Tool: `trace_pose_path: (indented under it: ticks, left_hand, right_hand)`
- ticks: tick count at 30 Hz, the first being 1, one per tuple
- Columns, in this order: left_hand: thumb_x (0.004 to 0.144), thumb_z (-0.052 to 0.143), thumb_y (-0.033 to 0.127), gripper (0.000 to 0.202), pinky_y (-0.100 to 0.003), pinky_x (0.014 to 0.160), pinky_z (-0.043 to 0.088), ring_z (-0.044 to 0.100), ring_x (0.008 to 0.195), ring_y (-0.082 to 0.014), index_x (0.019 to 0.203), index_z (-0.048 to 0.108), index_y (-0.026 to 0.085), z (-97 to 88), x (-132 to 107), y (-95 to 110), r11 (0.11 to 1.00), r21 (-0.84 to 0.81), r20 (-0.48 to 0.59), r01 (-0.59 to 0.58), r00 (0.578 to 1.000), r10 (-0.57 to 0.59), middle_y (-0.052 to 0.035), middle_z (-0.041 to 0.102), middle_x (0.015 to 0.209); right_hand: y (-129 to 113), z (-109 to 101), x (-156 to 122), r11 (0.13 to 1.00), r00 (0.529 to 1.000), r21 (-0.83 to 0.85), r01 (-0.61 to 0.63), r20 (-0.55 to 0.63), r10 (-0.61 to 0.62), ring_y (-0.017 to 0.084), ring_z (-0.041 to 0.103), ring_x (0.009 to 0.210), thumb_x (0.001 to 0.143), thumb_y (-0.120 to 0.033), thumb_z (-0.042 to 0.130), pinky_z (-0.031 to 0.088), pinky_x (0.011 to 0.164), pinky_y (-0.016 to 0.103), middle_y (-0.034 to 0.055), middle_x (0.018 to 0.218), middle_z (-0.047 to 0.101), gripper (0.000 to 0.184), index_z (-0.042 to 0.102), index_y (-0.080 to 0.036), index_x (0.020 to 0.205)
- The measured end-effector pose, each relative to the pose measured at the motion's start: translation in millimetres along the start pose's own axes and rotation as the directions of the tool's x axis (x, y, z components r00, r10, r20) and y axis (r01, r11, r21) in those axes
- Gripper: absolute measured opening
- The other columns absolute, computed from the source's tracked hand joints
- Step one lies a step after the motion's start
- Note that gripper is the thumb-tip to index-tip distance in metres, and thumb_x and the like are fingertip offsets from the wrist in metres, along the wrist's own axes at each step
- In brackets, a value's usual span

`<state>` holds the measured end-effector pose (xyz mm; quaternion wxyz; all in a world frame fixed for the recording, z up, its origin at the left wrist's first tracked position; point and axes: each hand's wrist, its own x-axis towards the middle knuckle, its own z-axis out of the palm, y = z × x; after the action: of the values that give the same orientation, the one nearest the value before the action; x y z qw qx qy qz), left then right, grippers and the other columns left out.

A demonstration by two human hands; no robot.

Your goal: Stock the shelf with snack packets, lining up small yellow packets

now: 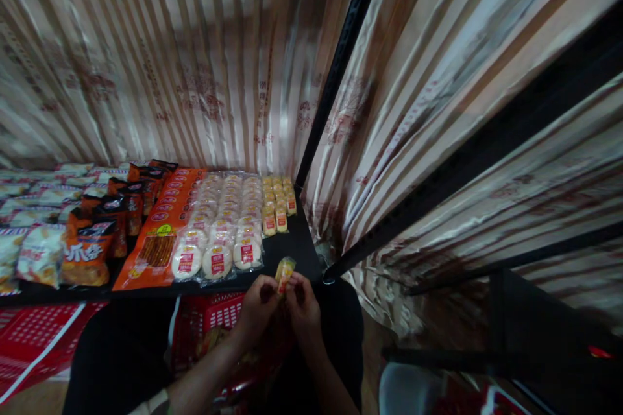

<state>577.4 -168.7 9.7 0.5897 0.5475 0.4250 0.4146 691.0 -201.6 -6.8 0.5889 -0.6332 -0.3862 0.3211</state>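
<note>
Between my two hands is a small yellow snack packet [285, 270] with a red label, upright just over the shelf's front edge. My left hand [259, 301] pinches its left side, and my right hand [302, 305] pinches its right side. Beyond them, matching small yellow packets [281, 221] stand in short rows at the shelf's right end. Left of these lie rows of round white crackers in clear wrappers [217, 262], with red labels. Below my hands a red basket [187, 318] sits at my lap, holding packets too dim to make out.
Orange flat packs [158, 248], orange-and-black bags [87, 253] and white bags [39, 256] fill the black shelf [287, 248] leftward. A black metal post [335, 71] rises at its far right corner. Striped curtains [233, 65] hang behind. Another red basket [39, 337] is at lower left.
</note>
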Motion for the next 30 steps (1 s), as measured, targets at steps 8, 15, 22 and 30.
trace_pose_path:
  ticks: [8, 15, 22, 30]
  left_hand:
    - [0.068, 0.051, 0.019, 0.013, -0.034, 0.08, 0.047, 0.061, 0.084, -0.0203, 0.08, 0.057, 0.019, 6.7, 12, -5, 0.992, 0.103, -0.02, -0.075, 0.997, 0.078, -0.0045, 0.064, 0.084]
    - [0.069, 0.049, 0.018, 0.015, -0.034, 0.082, 0.047, 0.061, 0.085, -0.0203, 0.08, 0.059, 0.019, 11.0, 22, -7, 0.973, 0.203, -0.048, -0.107, 0.992, 0.12, -0.0048, 0.065, 0.084]
    - [0.07, 0.044, 0.012, 0.019, -0.037, 0.083, 0.047, 0.061, 0.085, -0.021, 0.079, 0.059, 0.019, 14.9, 32, -10, 0.963, 0.243, -0.066, -0.115, 0.989, 0.134, -0.0057, 0.065, 0.084]
    - [0.072, 0.043, 0.011, 0.021, -0.035, 0.083, 0.047, 0.059, 0.087, -0.0185, 0.084, 0.057, 0.019, 23.7, 43, -5, 0.965, 0.246, -0.043, -0.094, 0.993, 0.107, -0.0055, 0.063, 0.088]
  right_hand:
    - [-7, 0, 10, 1.0, 1.0, -0.011, -0.006, -0.028, 0.005, 0.02, 0.065, 0.088, 0.077, -0.042, 0.058, 0.053, 0.08, 0.032, 0.0072, 0.098, 0.068, 0.037, 0.059, -0.019, 0.106]
    - [-5, -3, 18, 0.997, 0.999, -0.071, -0.014, -0.032, 0.012, 0.02, 0.064, 0.092, 0.073, -0.037, 0.063, 0.053, 0.082, 0.033, 0.0077, 0.101, 0.066, 0.041, 0.058, -0.019, 0.109]
    - [1, 0, 26, 0.997, 0.998, -0.074, -0.02, -0.053, 0.016, 0.022, 0.064, 0.092, 0.071, -0.035, 0.062, 0.054, 0.08, 0.035, 0.009, 0.102, 0.065, 0.044, 0.058, -0.018, 0.111]
    - [0, 2, 40, 0.993, 0.998, -0.118, -0.024, -0.055, 0.017, 0.02, 0.064, 0.092, 0.073, -0.035, 0.059, 0.053, 0.082, 0.033, 0.0097, 0.106, 0.062, 0.045, 0.056, -0.017, 0.115]
